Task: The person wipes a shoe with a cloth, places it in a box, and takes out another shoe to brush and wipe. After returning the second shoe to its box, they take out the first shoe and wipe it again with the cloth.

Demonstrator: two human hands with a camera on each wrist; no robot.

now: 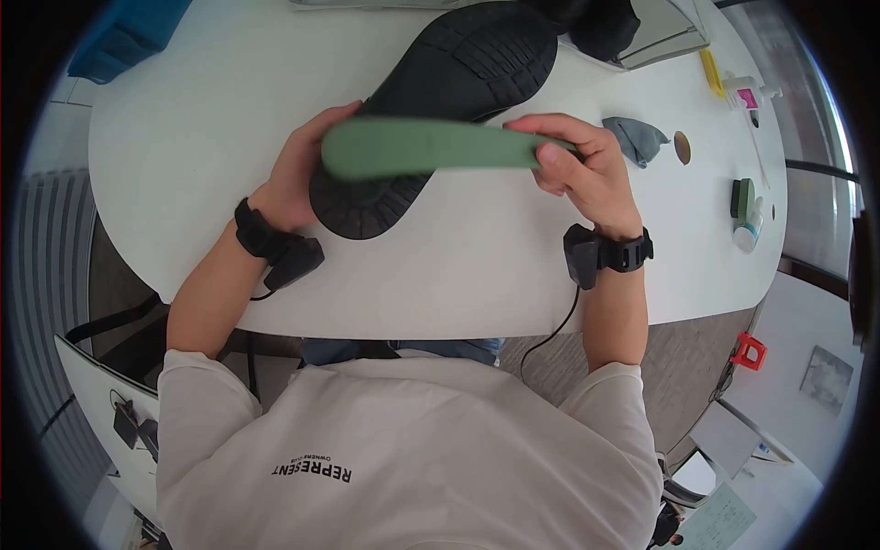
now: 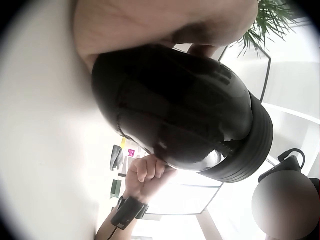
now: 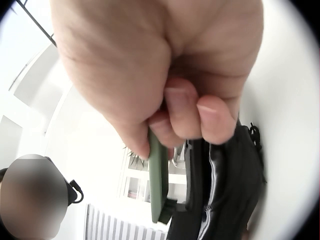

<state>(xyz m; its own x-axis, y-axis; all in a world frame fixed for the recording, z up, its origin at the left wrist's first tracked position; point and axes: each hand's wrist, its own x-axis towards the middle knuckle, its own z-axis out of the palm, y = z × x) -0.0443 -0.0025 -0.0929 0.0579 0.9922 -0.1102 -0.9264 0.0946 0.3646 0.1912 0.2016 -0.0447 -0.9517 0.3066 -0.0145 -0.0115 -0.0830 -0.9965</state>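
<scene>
A black shoe point(image 1: 431, 87) is held with its treaded sole turned up, its rounded end toward the person. My left hand point(image 1: 302, 165) grips that near end from the left, its fingers partly hidden by the shoe. The left wrist view shows the shoe's glossy black upper point(image 2: 170, 105) close under the hand. In my right hand point(image 1: 587, 165) a long green brush point(image 1: 422, 147) is pinched by one end between thumb and fingers. It spans across the sole and is blurred in the head view. Dark bristles point(image 3: 169, 210) show at the far end of the brush in the right wrist view.
A grey cloth point(image 1: 634, 139) lies right of my right hand, beside a round hole in the white table point(image 1: 495, 275). Farther right are a small green brush point(image 1: 746, 197), a white bottle point(image 1: 747, 234) and a pink-labelled bottle point(image 1: 747, 94). A blue object point(image 1: 128, 37) stands at the far left.
</scene>
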